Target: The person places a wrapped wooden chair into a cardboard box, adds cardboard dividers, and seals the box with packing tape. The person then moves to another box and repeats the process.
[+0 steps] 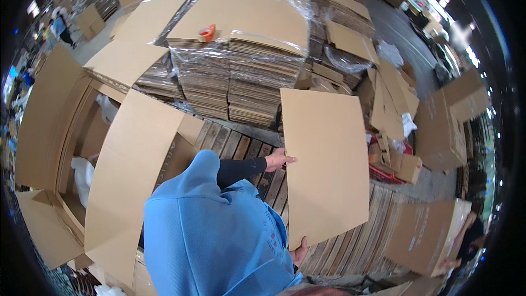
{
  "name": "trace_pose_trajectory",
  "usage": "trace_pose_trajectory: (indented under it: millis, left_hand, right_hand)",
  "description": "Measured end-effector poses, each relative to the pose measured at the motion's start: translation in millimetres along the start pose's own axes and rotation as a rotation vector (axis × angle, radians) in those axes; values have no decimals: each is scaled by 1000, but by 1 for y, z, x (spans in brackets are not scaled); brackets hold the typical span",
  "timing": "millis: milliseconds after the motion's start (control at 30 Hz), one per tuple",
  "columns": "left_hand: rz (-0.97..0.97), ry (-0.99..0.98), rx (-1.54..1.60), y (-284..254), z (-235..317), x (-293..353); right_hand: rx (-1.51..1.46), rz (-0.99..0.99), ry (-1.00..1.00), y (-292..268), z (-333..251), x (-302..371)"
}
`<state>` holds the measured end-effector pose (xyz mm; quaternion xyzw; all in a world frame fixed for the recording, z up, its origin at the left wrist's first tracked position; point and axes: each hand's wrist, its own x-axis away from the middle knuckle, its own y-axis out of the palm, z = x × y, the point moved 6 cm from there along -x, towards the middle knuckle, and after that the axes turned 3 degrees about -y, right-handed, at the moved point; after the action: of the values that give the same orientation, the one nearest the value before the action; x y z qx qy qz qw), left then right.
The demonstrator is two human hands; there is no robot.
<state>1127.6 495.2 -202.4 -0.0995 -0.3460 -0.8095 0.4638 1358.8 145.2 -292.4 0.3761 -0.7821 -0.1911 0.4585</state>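
A flat cardboard sheet [327, 164] is held up in front of me over the wooden slats. My left hand [278, 160] is closed on its left edge about halfway along, with the thumb lying on the face. At the sheet's lower left corner, my right hand [299, 252] grips the edge. Part of that hand is hidden behind the sheet and my blue garment [219, 235]. On my left stands a large open carton [68, 137] with white wrapped items [83, 181] inside. One of its broad flaps [129, 170] is folded out toward me.
Plastic-wrapped stacks of flat cardboard [257, 77] rise ahead, with an orange tape dispenser [207, 34] on top. Slatted wooden pallets [339, 255] lie below. Scrap cardboard [392, 104] is heaped at the right. At the lower right, another person [472, 246] touches a closed carton [424, 235].
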Motion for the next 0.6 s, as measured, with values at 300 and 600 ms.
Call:
trace_pose_trajectory:
  millis: [300, 600]
  left_hand:
    - [89, 393, 129, -92, 184, 3]
    - [564, 773, 100, -206, 261, 101]
  right_hand:
    - [50, -209, -30, 198, 11, -124]
    - [197, -461, 171, 381, 13, -266]
